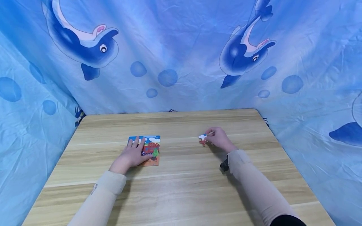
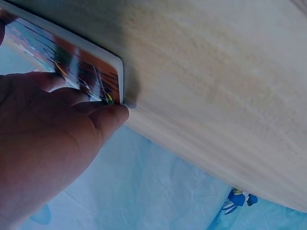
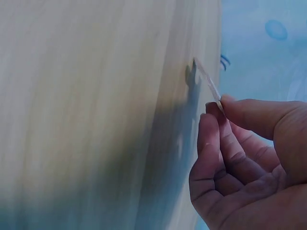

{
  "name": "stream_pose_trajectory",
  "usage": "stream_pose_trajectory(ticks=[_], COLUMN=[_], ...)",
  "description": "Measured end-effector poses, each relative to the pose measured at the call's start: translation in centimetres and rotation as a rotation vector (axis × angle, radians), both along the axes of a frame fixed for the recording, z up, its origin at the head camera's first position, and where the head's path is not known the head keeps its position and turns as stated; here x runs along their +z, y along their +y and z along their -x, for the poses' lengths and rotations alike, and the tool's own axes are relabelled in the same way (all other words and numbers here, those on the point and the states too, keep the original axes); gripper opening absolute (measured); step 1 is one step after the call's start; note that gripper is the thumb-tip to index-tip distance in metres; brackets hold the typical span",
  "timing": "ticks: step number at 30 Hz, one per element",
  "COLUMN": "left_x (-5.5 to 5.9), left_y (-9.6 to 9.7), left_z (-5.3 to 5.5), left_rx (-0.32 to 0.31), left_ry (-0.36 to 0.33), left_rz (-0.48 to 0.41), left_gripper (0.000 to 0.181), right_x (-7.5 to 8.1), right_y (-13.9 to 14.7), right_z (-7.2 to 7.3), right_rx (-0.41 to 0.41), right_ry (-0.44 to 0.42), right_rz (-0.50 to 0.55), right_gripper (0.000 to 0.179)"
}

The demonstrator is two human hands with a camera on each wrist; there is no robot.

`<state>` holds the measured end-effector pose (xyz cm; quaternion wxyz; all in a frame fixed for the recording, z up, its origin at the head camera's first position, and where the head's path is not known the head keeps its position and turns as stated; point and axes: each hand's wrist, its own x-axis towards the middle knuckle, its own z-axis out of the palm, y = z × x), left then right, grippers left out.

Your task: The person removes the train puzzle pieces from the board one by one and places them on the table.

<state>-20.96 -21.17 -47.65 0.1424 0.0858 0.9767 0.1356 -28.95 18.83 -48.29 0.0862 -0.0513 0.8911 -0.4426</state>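
A jigsaw puzzle [image 1: 154, 141] with a colourful picture of blue sky, clouds, a red shape and a green plant lies left of the table's middle. My left hand [image 1: 134, 156] rests on it with spread fingers, covering its left part. The left wrist view shows the puzzle's rounded corner [image 2: 112, 62] beside that hand. On the right, my right hand [image 1: 219, 138] pinches a puzzle piece [image 1: 202, 137], white and blue at the top and red below, between thumb and fingers. Seen edge-on in the right wrist view, the thin piece [image 3: 207, 79] tilts over its shadow on the tabletop.
The wood-grain table [image 1: 175, 191] extends around both hands. Behind it and at its sides hangs a blue curtain [image 1: 186, 37] printed with dolphins and bubbles. A small black device [image 1: 224, 165] sits at the right wrist.
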Motion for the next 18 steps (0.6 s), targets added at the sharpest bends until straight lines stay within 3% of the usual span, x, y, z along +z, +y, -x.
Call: stream_pose_trajectory(ticks=[10, 18], left_x=[-0.24, -0.24], left_y=[-0.06, -0.03], left_z=[0.04, 0.23], left_rx=[0.004, 0.005], left_ry=[-0.003, 0.000], left_rz=[0.004, 0.001], left_gripper=[0.096, 0.097], right_x=[-0.03, -0.32], right_y=[0.13, -0.35], right_z=[0.09, 0.05], right_rx=[-0.055, -0.070], right_ry=[-0.026, 0.031], right_rz=[-0.061, -0.151], right_gripper=[0.026, 0.022])
